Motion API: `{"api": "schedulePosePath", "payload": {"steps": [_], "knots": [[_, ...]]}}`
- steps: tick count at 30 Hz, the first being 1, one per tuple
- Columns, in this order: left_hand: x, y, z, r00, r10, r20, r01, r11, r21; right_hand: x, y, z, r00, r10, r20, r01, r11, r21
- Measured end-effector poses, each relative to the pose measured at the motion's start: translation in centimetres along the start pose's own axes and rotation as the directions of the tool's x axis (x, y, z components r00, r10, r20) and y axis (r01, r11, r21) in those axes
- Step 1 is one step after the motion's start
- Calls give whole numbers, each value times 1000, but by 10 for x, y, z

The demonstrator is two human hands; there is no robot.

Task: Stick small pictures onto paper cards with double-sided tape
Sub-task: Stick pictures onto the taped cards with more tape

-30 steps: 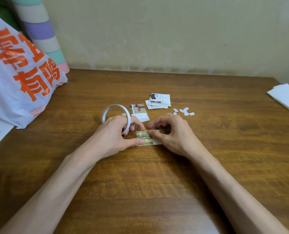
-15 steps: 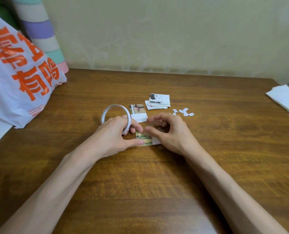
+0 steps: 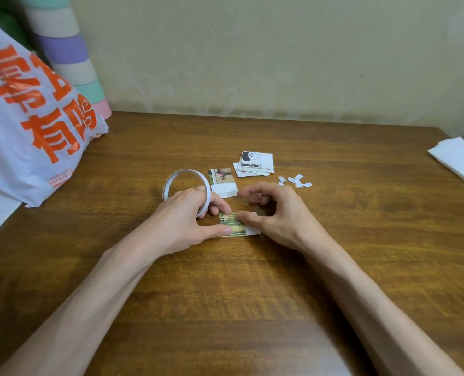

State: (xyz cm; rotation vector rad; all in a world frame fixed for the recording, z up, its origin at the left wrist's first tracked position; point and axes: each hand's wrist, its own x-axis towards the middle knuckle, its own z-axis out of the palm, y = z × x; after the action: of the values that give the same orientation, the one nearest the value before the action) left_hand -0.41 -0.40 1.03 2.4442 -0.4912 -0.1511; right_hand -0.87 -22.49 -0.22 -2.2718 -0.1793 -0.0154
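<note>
A small green picture (image 3: 233, 226) lies on a white paper card (image 3: 253, 230) at the table's middle. My left hand (image 3: 183, 221) holds the thin white ring of double-sided tape (image 3: 183, 177) upright, its thumb resting on the picture's left edge. My right hand (image 3: 274, 211) presses its thumb tip on the picture's top right, the other fingers curled above. Behind lie a finished card with a picture (image 3: 222, 182) and a small stack of cards and pictures (image 3: 255, 164).
Several torn white backing scraps (image 3: 296, 181) lie right of the stack. A white plastic bag with orange print (image 3: 27, 126) fills the left side, with a striped roll (image 3: 70, 58) behind it. White folded paper (image 3: 458, 158) sits at the right edge. The wall is close behind.
My right hand's thumb has shifted on the picture and its fingers have lifted a little. The left hand, tape ring and card stay where they were.
</note>
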Motion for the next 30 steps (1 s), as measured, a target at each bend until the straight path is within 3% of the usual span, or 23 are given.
{"api": "schedulePosePath", "payload": {"steps": [2,5,8,12,16,20,23,27,30], "knots": [[-1,0,0,1000,-4,-1,4,1000,1,1,-1,0,1000,-19,15,19,1000,-17],[-1,1,-1,1000,-3,7,3,1000,8,4,4,-5,999,-21,-43,29,978,204],[-3,1,0,1000,-4,14,4,999,39,4,6,-6,998,-42,-56,52,979,197],[-8,-1,-4,999,20,37,-13,985,-171,2,0,0,981,-93,-168,126,972,198],[-14,8,-14,987,141,79,-106,932,-346,-5,-16,3,938,-259,-232,315,915,251],[-17,18,-16,969,225,101,-179,924,-338,-6,-23,6,874,-437,-211,475,860,188],[-17,19,-16,970,240,22,-232,954,-189,-5,-21,8,873,-438,-216,476,861,178],[-20,22,-14,958,255,-134,-270,956,-114,-6,-21,8,885,-390,-252,437,883,168],[-20,25,-11,958,249,-143,-274,941,-197,-8,-25,3,910,-315,-268,377,898,225]]}}
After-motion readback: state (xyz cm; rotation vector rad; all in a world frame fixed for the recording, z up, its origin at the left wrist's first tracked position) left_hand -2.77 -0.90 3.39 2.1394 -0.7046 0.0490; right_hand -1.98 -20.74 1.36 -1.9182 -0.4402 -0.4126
